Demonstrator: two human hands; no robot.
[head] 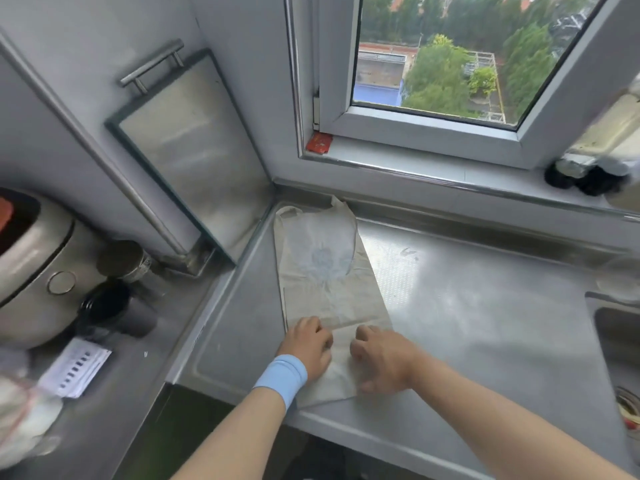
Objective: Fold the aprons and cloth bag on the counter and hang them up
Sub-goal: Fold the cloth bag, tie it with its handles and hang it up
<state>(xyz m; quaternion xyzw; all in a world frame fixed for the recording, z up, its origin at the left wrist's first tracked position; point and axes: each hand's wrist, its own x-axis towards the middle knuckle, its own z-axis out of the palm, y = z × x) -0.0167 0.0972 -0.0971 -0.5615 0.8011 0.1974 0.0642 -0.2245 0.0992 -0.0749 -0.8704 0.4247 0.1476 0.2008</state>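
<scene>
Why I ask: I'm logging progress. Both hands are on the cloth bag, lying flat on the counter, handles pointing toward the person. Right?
Not quite: the head view shows the left hand and right hand on the cloth bag, flat on the counter, but its handles point away, toward the window.

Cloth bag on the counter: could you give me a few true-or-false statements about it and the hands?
1. The cloth bag lies flat on the steel counter. True.
2. Both hands are on its near end. True: left hand, right hand.
3. The blue wristband is on the right wrist. False: it is on the left wrist.
4. The bag sits in the sink. False: the sink is off to its right.
</scene>
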